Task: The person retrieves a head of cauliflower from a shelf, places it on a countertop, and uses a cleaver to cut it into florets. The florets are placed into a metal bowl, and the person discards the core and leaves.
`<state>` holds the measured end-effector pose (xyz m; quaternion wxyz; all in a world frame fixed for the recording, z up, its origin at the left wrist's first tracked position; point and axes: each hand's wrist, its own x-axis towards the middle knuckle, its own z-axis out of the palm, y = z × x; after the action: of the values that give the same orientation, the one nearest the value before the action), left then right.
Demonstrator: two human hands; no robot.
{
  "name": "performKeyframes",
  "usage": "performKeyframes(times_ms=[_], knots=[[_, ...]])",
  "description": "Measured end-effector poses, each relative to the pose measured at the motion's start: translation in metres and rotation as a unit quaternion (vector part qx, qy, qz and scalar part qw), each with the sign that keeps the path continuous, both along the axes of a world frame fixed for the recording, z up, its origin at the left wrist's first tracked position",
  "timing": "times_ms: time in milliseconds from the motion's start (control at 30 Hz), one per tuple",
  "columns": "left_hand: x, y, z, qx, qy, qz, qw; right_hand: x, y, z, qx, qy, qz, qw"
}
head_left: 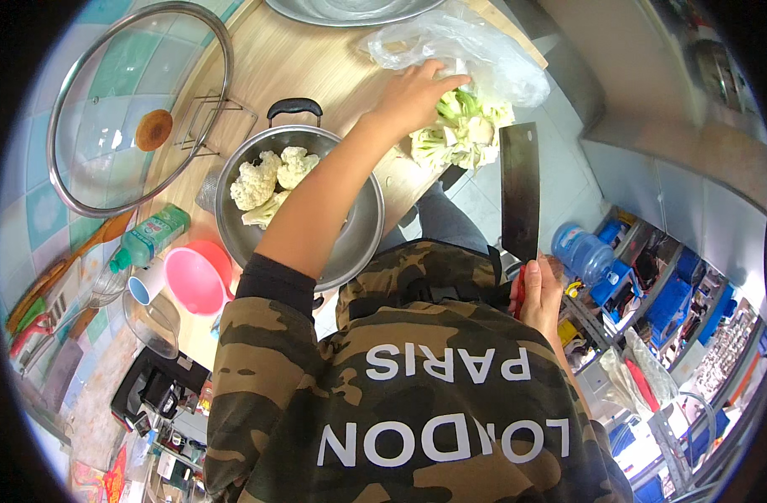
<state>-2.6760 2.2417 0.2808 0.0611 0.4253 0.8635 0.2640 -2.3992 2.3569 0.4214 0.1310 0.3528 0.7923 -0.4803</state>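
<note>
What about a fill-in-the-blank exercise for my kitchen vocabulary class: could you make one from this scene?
1. The right hand holds a knife by its ____ handle.
2. White pieces of ____ lie in the pot.
3. The bottle near the pink bowl is ____.
4. A clear plastic ____ lies beside the left hand.

Missing words: red; cauliflower; green; bag.

A tiled wall [39, 193] in pale white and green curves along the left of the frame; a light wood-grain table [270, 63] fills the upper middle; pale floor tiles [572, 147] show right of centre; crowded shelves [664, 272] line the lower right, where light is brightest.
</note>
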Motion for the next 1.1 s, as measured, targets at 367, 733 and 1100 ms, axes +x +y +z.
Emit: performKeyframes(times_ms=[367,733,1100], knots=[[0.025,-0.047,-0.006,0.053,-0.070,0.180,0.980,-0.054,-0.003,-0.031,-0.024,0.008,0.041,0.999],[0.040,-0.082,0.037,0.059,-0.074,0.300,0.949,-0.072,-0.004,0.004,-0.023,0.027,0.099,0.995],[-0.010,-0.084,0.018,-0.045,-0.038,0.040,0.997,-0.084,-0.048,0.006,-0.011,0.008,0.153,0.988]])
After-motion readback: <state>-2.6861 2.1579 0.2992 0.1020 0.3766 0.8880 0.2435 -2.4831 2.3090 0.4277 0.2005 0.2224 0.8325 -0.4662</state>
